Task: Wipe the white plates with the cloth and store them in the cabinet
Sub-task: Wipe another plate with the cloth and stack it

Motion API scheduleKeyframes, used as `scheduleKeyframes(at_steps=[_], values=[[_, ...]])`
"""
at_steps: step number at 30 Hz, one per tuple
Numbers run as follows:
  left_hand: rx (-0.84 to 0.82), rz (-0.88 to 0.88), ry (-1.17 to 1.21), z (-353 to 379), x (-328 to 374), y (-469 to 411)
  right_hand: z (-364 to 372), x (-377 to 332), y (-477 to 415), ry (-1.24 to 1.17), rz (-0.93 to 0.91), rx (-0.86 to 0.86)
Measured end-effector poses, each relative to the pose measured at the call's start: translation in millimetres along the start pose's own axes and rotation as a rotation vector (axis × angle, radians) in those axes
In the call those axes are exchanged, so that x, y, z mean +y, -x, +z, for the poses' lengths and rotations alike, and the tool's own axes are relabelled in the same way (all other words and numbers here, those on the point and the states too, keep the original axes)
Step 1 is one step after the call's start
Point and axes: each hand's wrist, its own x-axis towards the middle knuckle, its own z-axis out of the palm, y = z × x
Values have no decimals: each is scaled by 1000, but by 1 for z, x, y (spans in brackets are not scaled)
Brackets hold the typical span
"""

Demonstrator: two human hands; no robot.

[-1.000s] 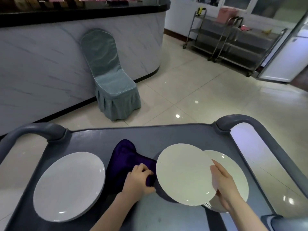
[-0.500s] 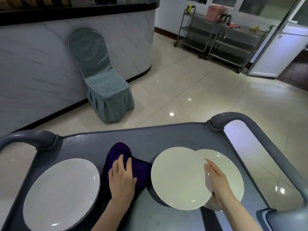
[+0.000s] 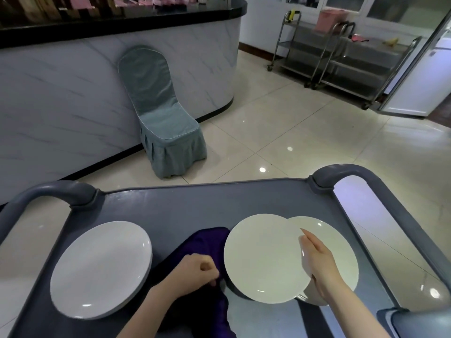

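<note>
The left hand [image 3: 195, 272] is closed in a fist around a bunch of the purple cloth [image 3: 207, 242], low in the middle of the frame. Just to its right, the right hand [image 3: 319, 262] holds a white plate [image 3: 261, 257] by its right rim, with the fingers long along the edge. The plate is tipped up off the cart [image 3: 195, 203] and overlaps a second plate [image 3: 341, 247] lying beneath it.

The step appears to be bringing cloth and plate together. It would go best if the right hand kept a firm hold on the rim and angled the face toward the cloth. The left hand could then sweep a flat pad of fabric across the face, the rim and the back.

A stack of plates [image 3: 100, 267] sits at lower left. No cabinet shows. No brand, label or writing can be read.
</note>
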Motion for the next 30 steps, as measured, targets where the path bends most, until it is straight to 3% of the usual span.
scheduleKeyframes(at_steps=[3, 5, 8, 11, 14, 19, 23, 26, 30], values=[[527, 11, -109, -1, -9, -21, -3, 2, 1, 23, 2, -4], [618, 41, -178, 6, -12, -37, -7, 5, 0, 43, 3, 12], [440, -19, -435, 29, -6, -50, -16, 12, -4, 71, 26, 50], [454, -64, -593, 40, -3, -52, -23, 16, -7, 58, 50, 74], [545, 50, -421, 35, -14, -55, -25, 15, -6, 33, 77, 94], [450, 41, 456, -3, 11, -27, -19, 8, 0, 11, 50, 78], [350, 178, 657, -14, 55, 17, -7, 10, -1, 20, 61, -30], [184, 306, 498, -1, 76, 30, 13, 7, 5, -77, 66, -108], [168, 442, -138, 21, 67, 23, 24, -2, 9, -77, -44, -77]])
